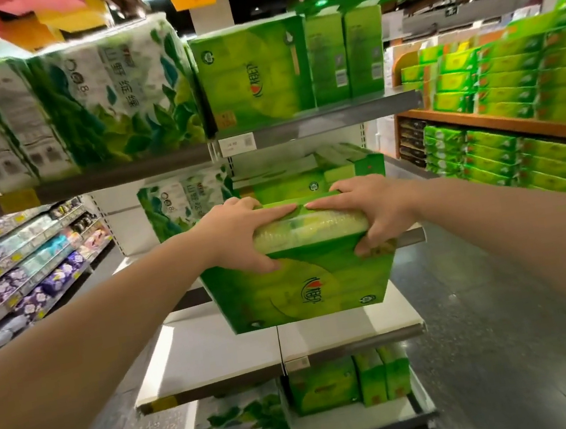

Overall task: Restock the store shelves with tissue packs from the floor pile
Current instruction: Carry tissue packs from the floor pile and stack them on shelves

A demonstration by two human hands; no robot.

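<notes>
— Green plastic-wrapped tissue pack (303,278), rectangular and glossy, held out at chest height before a grey metal end-of-aisle shelf unit (314,121). Who has it?

— A store worker, both hands on its upper end. Left hand (240,234) and right hand (370,209) each grip a top corner, fingers curled over the far edge and thumbs pinching the near face; the index fingertips nearly meet in the middle.

— Where is the pack relative to the shelves?

— In the air, in front of the second tier, where matching green packs (309,176) already lie stacked beside a white-and-green leaf-print roll bundle (186,208). It appears not to rest on any board yet.

— How far along is the restocking?

— Partly done, by the look of it. Upright green packs (287,67) stand on the top tier, and a few more (347,383) sit on the bottom. The white third-tier board (207,354) shows bare, so that level likely remains to fill. The floor pile is out of view, so what is left there cannot be told.
</notes>
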